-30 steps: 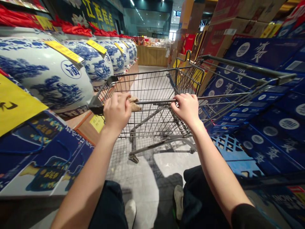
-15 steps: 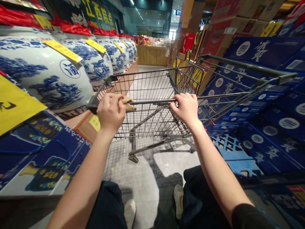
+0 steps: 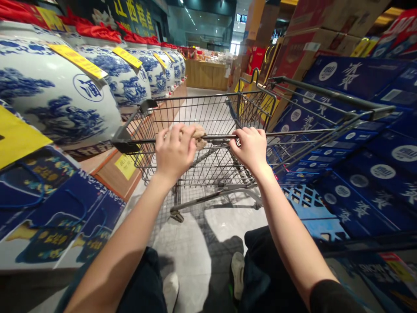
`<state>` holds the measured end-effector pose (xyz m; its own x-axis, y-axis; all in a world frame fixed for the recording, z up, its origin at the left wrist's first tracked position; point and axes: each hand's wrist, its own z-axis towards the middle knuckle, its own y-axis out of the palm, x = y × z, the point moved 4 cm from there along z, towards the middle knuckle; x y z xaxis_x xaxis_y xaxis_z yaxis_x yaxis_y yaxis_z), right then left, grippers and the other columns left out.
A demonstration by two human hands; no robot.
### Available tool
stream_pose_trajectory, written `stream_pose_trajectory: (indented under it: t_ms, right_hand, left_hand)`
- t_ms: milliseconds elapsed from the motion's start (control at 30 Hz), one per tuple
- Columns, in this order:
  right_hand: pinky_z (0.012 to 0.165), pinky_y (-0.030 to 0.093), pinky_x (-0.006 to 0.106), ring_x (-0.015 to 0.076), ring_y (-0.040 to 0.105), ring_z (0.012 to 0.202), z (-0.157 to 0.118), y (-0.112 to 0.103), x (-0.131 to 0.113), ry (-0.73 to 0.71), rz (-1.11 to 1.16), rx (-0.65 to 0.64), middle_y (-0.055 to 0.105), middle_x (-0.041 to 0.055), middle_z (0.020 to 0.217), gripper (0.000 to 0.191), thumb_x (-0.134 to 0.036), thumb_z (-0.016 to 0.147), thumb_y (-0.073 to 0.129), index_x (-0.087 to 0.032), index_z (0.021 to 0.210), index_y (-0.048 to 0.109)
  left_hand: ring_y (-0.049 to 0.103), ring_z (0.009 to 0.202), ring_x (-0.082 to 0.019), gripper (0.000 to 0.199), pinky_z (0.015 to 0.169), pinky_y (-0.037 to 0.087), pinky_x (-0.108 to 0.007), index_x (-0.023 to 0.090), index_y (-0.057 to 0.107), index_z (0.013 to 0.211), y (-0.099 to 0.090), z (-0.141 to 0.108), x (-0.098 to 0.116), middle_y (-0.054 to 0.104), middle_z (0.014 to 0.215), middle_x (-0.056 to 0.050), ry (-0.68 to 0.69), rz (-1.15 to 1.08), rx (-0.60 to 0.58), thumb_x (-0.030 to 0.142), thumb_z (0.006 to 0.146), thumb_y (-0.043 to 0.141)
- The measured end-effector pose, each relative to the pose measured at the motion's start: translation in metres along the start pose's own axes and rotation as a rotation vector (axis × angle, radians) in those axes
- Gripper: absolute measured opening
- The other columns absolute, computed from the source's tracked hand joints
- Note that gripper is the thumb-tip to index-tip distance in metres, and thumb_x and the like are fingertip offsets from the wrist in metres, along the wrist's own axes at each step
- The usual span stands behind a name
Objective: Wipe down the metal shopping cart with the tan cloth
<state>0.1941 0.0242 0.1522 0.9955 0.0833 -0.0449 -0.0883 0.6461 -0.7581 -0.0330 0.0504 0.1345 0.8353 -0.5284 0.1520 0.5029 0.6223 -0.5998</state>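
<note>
The left hand (image 3: 176, 150) is closed over the handle bar (image 3: 215, 138) of a wire shopping cart (image 3: 208, 115), fingers curled across the bar at its left half. The right hand (image 3: 250, 148) is likewise curled over the same bar, right of centre, and the two hands stand apart. Neither hand is spread. A knobbly tan lump (image 3: 199, 137) sits just beyond the left hand's fingertips, against the bar at about mid-handle. It may be a piece of ginger root, but the view is too blurred to confirm this, and whether the fingers pinch it cannot be determined.

The cart basket shows no other contents. Along the left side of the frame, a row of large blue-and-white porcelain jars (image 3: 55, 89) stands on a wooden ledge (image 3: 114, 176), each with red cloth on top and a yellow tag (image 3: 78, 61). A yellow label (image 3: 126, 166) is fixed to the ledge near the cart's left corner. Blue printed cartons (image 3: 358, 174) are stacked along the right side, with brown cardboard cartons (image 3: 321, 30) above them at upper right. A blue plastic crate (image 3: 309, 208) lies low on the right. A wooden bench (image 3: 206, 74) stands at the far end of the aisle. At the bottom of the frame are the person's dark trousers (image 3: 143, 282) and white shoes (image 3: 171, 291) on a pale tiled floor (image 3: 192, 256).
</note>
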Motion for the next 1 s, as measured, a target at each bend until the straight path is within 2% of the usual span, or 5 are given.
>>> stream_pose_trajectory:
  t_ms: [200, 433, 667, 867, 1000]
  right_hand:
    - [0.098, 0.036, 0.043, 0.0296, 0.061, 0.104, 0.0, -0.001, -0.003, -0.019, -0.016, -0.026, 0.077, 0.0116, 0.102, 0.022, -0.026, 0.1, 0.052, -0.021, 0.101, 0.073]
    - [0.098, 0.036, 0.044, 0.0304, 0.06, 0.103, -0.001, -0.003, -0.001, -0.012, 0.0, -0.022, 0.077, 0.0118, 0.102, 0.022, -0.028, 0.1, 0.052, -0.021, 0.101, 0.074]
    - [0.096, 0.037, 0.043, 0.0302, 0.06, 0.103, -0.001, -0.003, -0.004, -0.033, 0.008, -0.014, 0.077, 0.0117, 0.1, 0.024, -0.027, 0.1, 0.051, -0.022, 0.099, 0.073]
    - [0.101, 0.038, 0.046, 0.0317, 0.062, 0.108, 0.0, -0.003, -0.004, -0.001, 0.024, -0.051, 0.079, 0.0147, 0.109, 0.036, -0.027, 0.101, 0.049, -0.017, 0.125, 0.072]
    - [0.11, 0.04, 0.053, 0.0346, 0.06, 0.123, -0.004, -0.013, -0.013, -0.058, 0.095, -0.013, 0.073, 0.0169, 0.139, 0.068, -0.028, 0.098, 0.05, -0.018, 0.165, 0.042]
  left_hand:
    - [0.071, 0.109, -0.028, 0.039, 0.113, 0.044, -0.059, 0.03, 0.072, 0.122, -0.007, 0.008, -0.038, 0.078, 0.112, -0.007, -0.17, 0.037, 0.073, 0.043, 0.109, 0.037]
    - [0.067, 0.125, -0.03, 0.041, 0.113, 0.045, -0.051, 0.026, 0.067, 0.137, 0.0, 0.01, 0.016, 0.074, 0.135, -0.009, 0.072, -0.109, -0.102, 0.037, 0.109, 0.038]
    - [0.071, 0.116, -0.033, 0.04, 0.106, 0.048, -0.052, 0.029, 0.07, 0.133, -0.012, 0.016, -0.035, 0.079, 0.119, -0.009, -0.117, -0.076, -0.049, 0.042, 0.11, 0.039]
    - [0.067, 0.129, -0.032, 0.042, 0.11, 0.048, -0.05, 0.025, 0.063, 0.145, -0.004, 0.007, 0.023, 0.071, 0.142, -0.012, 0.107, -0.124, -0.13, 0.029, 0.109, 0.042]
    - [0.068, 0.129, -0.03, 0.047, 0.115, 0.048, -0.049, 0.027, 0.054, 0.153, -0.002, 0.006, 0.033, 0.073, 0.142, -0.01, 0.12, -0.168, -0.111, 0.028, 0.106, 0.052]
